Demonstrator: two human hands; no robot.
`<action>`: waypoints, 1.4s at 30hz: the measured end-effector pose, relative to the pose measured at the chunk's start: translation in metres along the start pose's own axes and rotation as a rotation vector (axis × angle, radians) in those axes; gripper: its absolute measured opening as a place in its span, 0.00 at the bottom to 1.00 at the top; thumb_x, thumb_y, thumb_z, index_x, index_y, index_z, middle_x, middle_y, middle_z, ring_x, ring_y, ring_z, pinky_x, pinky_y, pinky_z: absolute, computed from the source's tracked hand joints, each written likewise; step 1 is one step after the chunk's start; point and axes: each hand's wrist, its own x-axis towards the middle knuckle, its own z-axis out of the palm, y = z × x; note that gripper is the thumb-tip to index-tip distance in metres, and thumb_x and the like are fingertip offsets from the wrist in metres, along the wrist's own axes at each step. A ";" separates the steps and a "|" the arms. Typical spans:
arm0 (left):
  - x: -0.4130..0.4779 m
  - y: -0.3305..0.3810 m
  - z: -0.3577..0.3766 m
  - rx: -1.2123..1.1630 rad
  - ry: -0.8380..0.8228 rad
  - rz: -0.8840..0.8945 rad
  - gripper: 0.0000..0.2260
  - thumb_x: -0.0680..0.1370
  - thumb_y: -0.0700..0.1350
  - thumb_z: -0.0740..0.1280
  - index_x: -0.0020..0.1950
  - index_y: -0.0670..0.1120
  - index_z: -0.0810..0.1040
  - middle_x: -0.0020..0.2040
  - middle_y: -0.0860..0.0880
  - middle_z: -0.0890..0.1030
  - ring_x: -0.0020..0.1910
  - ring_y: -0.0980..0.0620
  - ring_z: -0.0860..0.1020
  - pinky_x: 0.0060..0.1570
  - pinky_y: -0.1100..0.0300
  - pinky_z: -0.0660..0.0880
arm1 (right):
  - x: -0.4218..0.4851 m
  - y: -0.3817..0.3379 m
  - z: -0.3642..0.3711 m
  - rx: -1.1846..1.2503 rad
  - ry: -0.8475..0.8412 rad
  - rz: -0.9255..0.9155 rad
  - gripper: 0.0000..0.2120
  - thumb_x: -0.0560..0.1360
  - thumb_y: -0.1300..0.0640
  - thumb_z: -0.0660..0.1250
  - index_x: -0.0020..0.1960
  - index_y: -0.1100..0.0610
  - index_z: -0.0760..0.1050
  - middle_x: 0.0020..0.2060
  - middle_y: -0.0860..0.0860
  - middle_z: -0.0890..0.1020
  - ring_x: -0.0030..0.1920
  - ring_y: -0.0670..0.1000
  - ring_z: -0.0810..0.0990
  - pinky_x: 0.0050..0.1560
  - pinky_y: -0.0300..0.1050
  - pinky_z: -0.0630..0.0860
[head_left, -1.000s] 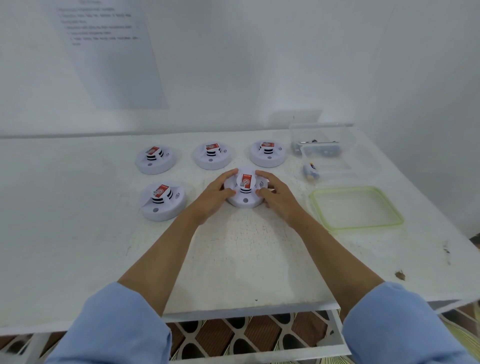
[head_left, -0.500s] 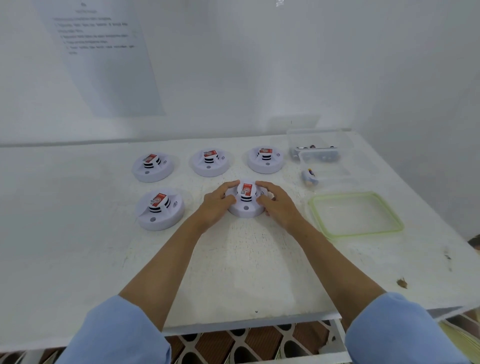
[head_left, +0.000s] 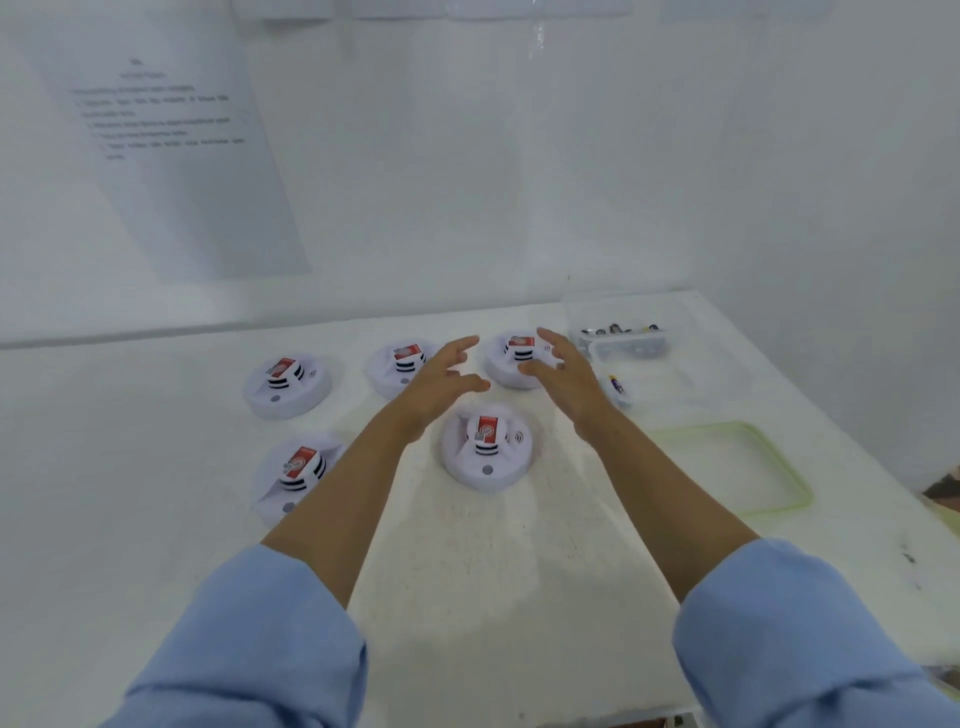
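Note:
Several round white smoke detectors with red labels lie on the white table (head_left: 156, 519). The near middle detector (head_left: 485, 447) lies free between my forearms. Beyond it, my left hand (head_left: 441, 379) and my right hand (head_left: 563, 371) hover with spread fingers on either side of the far right detector (head_left: 514, 358), holding nothing. Whether they touch it is unclear. My left hand partly covers the far middle detector (head_left: 397, 364). More detectors sit at the far left (head_left: 285, 384) and near left (head_left: 296, 473).
A clear plastic box (head_left: 623, 332) with small dark parts stands at the back right. A small battery (head_left: 618, 387) lies beside my right wrist. A green-rimmed lid (head_left: 779, 467) lies flat on the right. A printed sheet (head_left: 171, 145) hangs on the wall.
Both hands let go of the near middle detector, lifted and moved forward to the far right detector. The camera view tilted upward.

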 end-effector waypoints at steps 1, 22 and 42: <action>0.008 0.000 0.000 0.011 -0.004 -0.012 0.27 0.74 0.39 0.68 0.70 0.55 0.65 0.70 0.46 0.65 0.68 0.48 0.65 0.66 0.52 0.66 | 0.007 0.002 -0.001 -0.011 -0.008 0.008 0.27 0.74 0.63 0.65 0.71 0.54 0.63 0.66 0.49 0.69 0.60 0.44 0.67 0.54 0.36 0.65; 0.091 -0.015 0.015 0.173 -0.134 0.082 0.37 0.66 0.37 0.76 0.72 0.45 0.63 0.69 0.47 0.67 0.65 0.51 0.67 0.65 0.56 0.68 | 0.064 0.036 -0.004 -0.132 0.058 0.059 0.25 0.71 0.63 0.66 0.68 0.54 0.68 0.65 0.53 0.72 0.63 0.52 0.71 0.67 0.51 0.68; 0.069 0.074 -0.006 0.252 0.048 0.360 0.38 0.62 0.40 0.79 0.69 0.45 0.67 0.64 0.48 0.69 0.58 0.53 0.72 0.54 0.64 0.71 | 0.059 -0.046 -0.032 -0.014 0.010 -0.235 0.20 0.75 0.66 0.63 0.65 0.54 0.70 0.64 0.50 0.69 0.59 0.45 0.70 0.49 0.23 0.70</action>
